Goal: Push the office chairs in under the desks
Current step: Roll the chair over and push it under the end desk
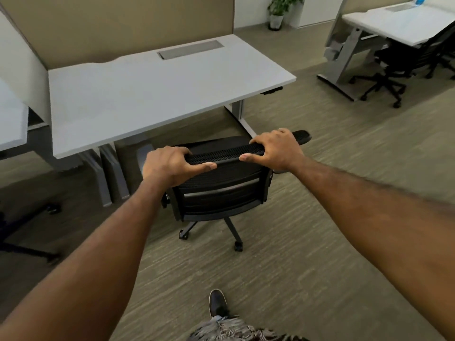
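A black mesh office chair [221, 190] stands on the carpet in front of a white desk [152, 94], its backrest facing me. Its seat reaches partly under the desk's front right corner and its right armrest sticks out past the desk edge. My left hand [172, 166] grips the left end of the backrest's top edge. My right hand [273, 148] grips the right end of the same edge. Both thumbs lie on the near side of the backrest.
The desk's grey legs [242, 119] flank the chair. A second white desk [403, 25] with a black chair [394, 77] under it stands at the far right. Another desk edge [12, 124] and a chair base are at the left. A potted plant [278, 11] is far back. My shoe [218, 303] is below.
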Motion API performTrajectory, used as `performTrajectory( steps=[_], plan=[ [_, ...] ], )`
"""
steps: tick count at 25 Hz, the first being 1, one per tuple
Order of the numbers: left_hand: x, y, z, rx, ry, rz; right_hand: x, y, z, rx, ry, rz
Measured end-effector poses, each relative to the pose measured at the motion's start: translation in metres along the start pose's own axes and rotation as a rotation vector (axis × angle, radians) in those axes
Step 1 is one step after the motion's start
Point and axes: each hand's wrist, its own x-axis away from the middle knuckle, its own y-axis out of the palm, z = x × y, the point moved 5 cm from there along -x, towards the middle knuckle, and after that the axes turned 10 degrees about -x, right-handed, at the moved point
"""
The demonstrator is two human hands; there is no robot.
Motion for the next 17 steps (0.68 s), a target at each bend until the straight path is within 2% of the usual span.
performTrajectory(
  steps=[6, 17],
  plan=[
    [-0.092, 0.001, 0.0, -0.019, -0.026, -0.012, -0.075, 0.002, 0.047, 0.038, 0.036, 0.003],
    [-0.216, 0.002, 0.03, 0.015, -0.203, 0.015, -0.218, -0.01, 0.143, 0.03, -0.087, -0.155]
  ],
)
